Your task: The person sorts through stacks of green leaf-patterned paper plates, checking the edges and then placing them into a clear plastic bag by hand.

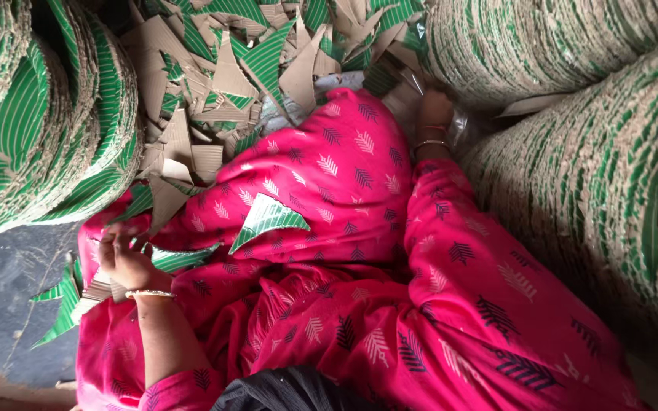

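The left hand (119, 259) is gripping a small bundle of green striped cardboard offcuts (78, 293), fingers closed around them, beside the pink dress (359, 251). The right hand (436, 110) is lying further away at the edge of a clear plastic sheet (462, 125); its fingers are hidden, so I cannot tell if it is holding something. One triangular offcut (268, 217) is resting on the lap. A heap of scraps (230, 68) is lying beyond the knee. Stacks of green paper plates (55, 129) are standing on both sides.
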